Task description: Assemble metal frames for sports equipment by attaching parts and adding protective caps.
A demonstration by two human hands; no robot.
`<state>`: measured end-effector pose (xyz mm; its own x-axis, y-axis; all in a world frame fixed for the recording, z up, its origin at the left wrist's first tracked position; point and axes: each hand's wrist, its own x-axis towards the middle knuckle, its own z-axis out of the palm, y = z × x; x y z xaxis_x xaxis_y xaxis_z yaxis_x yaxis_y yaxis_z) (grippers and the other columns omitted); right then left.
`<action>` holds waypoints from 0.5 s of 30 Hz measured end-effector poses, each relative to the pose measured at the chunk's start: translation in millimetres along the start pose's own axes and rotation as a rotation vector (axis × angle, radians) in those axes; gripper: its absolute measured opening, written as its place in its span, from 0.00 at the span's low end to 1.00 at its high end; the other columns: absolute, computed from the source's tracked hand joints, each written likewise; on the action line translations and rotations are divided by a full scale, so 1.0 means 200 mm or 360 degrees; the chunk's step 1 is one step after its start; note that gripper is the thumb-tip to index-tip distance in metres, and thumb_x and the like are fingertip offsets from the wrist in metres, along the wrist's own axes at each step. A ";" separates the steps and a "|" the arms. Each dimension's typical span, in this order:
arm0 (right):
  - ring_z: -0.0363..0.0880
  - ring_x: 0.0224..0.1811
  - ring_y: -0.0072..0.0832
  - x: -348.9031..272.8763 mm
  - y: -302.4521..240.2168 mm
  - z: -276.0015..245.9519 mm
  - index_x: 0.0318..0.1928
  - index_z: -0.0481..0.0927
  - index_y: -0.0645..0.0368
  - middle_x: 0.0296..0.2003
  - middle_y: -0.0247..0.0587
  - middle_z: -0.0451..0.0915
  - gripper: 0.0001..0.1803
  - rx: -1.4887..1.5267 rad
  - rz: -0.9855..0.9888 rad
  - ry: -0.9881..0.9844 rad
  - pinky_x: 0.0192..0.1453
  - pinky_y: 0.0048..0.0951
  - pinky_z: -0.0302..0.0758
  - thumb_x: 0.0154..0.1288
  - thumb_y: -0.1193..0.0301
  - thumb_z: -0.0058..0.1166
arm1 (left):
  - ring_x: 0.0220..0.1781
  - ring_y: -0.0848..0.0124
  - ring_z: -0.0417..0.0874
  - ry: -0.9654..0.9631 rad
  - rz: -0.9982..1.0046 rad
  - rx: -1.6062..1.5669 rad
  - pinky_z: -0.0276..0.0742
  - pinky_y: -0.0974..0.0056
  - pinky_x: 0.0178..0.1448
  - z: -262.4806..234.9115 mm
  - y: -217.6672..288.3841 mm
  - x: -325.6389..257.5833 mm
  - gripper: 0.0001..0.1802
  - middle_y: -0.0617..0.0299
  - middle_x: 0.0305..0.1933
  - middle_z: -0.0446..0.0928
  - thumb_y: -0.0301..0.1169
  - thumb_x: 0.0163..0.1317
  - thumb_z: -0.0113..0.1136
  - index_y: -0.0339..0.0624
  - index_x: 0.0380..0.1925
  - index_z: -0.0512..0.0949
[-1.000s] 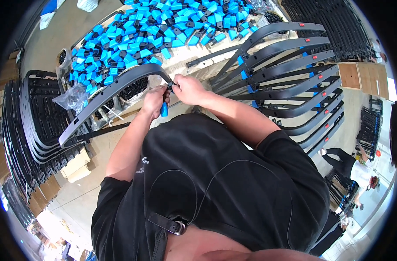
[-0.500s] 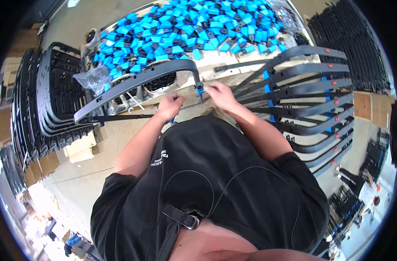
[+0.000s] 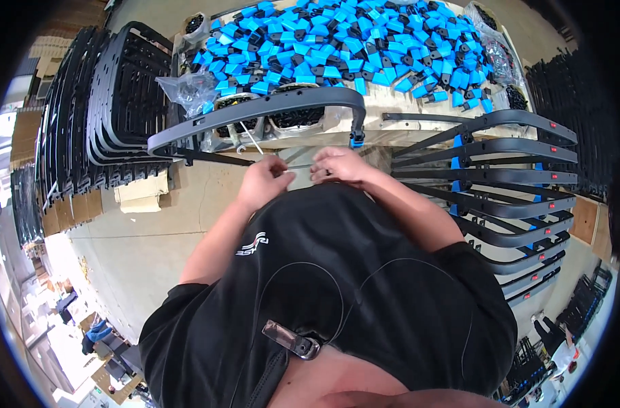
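Observation:
A dark grey bent-tube frame (image 3: 269,102) arches in front of me, its right end carrying a blue and black fitting (image 3: 356,140). Below that arch my left hand (image 3: 264,182) is half curled, thumb toward the fingers; what it may hold is hidden. Close to its right is my right hand (image 3: 338,165), fingers bent and drawn together just below the fitting and apart from it. A small dark spot shows at its fingers, too small to name. Beyond the frame, many blue and black plastic pieces (image 3: 351,51) lie heaped on a wooden-topped table (image 3: 419,122).
Similar frames (image 3: 507,178) with blue fittings are stacked at right. More dark frames (image 3: 123,95) stand at left, by cardboard (image 3: 140,194). Bags of small black parts (image 3: 296,117), a wrench-like tool (image 3: 250,136) and clear plastic (image 3: 186,92) lie along the table's near edge.
My right hand has come away from the fitting, down and toward my body. The left hand has stayed near my middle; a blue bit seen under it is now hidden. The whole view has shifted.

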<state>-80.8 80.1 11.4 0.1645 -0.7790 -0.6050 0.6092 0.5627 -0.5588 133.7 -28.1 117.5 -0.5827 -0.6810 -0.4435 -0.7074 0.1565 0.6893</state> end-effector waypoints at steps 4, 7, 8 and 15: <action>0.86 0.41 0.37 0.14 -0.10 0.48 0.52 0.76 0.67 0.43 0.49 0.83 0.14 -0.0159 -0.0162 -0.0152 0.44 0.37 0.86 0.68 0.82 0.45 | 0.39 0.51 0.87 -0.0226 0.0288 0.0204 0.82 0.54 0.49 -0.16 0.05 0.00 0.23 0.48 0.36 0.85 0.46 0.57 0.72 0.38 0.42 0.83; 0.85 0.41 0.35 0.23 -0.11 0.77 0.53 0.76 0.67 0.43 0.47 0.83 0.15 -0.0159 -0.0079 0.0037 0.44 0.36 0.85 0.67 0.82 0.43 | 0.43 0.47 0.86 -0.0012 0.0511 0.0603 0.81 0.48 0.50 -0.31 -0.17 0.00 0.23 0.46 0.39 0.86 0.49 0.60 0.69 0.38 0.39 0.85; 0.84 0.44 0.34 0.28 -0.08 0.87 0.55 0.75 0.66 0.45 0.46 0.82 0.17 -0.0205 -0.0025 0.0049 0.45 0.34 0.83 0.67 0.82 0.42 | 0.43 0.47 0.86 -0.0019 0.0527 0.0587 0.81 0.48 0.50 -0.38 -0.26 -0.02 0.23 0.46 0.39 0.86 0.49 0.60 0.69 0.38 0.39 0.85; 0.84 0.40 0.32 0.60 0.21 1.44 0.51 0.78 0.66 0.41 0.42 0.82 0.17 -0.0131 -0.0161 0.0017 0.44 0.34 0.83 0.66 0.82 0.41 | 0.32 0.55 0.87 -0.0096 0.0316 0.0082 0.80 0.56 0.38 -0.86 -0.85 -0.18 0.12 0.49 0.30 0.85 0.35 0.59 0.65 0.35 0.34 0.82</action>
<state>189.1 -69.8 78.5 0.0968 -0.8301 -0.5492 0.5566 0.5026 -0.6615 343.5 -152.1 115.4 -0.7346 -0.5892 -0.3365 -0.5950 0.3209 0.7369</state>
